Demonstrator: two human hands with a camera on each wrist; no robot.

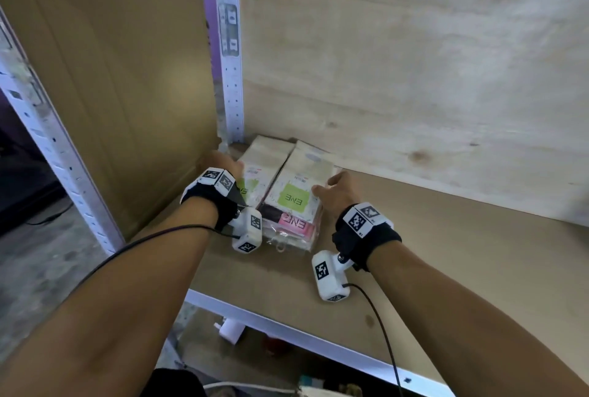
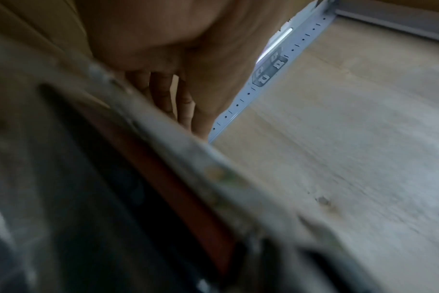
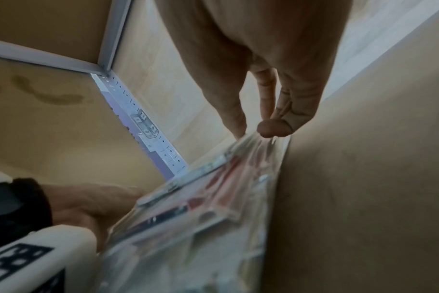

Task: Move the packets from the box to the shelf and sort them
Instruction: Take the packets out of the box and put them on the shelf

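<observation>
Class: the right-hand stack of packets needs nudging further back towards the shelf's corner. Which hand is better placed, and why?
Probably the right hand: its fingers already touch the right edge of the right-hand stack. The left hand sits beyond the left stack.

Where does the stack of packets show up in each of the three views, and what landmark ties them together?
Head: stack of packets, centre, on the shelf between both hands.
Left wrist: blurred edge across the lower left, probably the stack.
Right wrist: lower centre, fingertips on it.
Shared landmark: perforated white post.
</observation>
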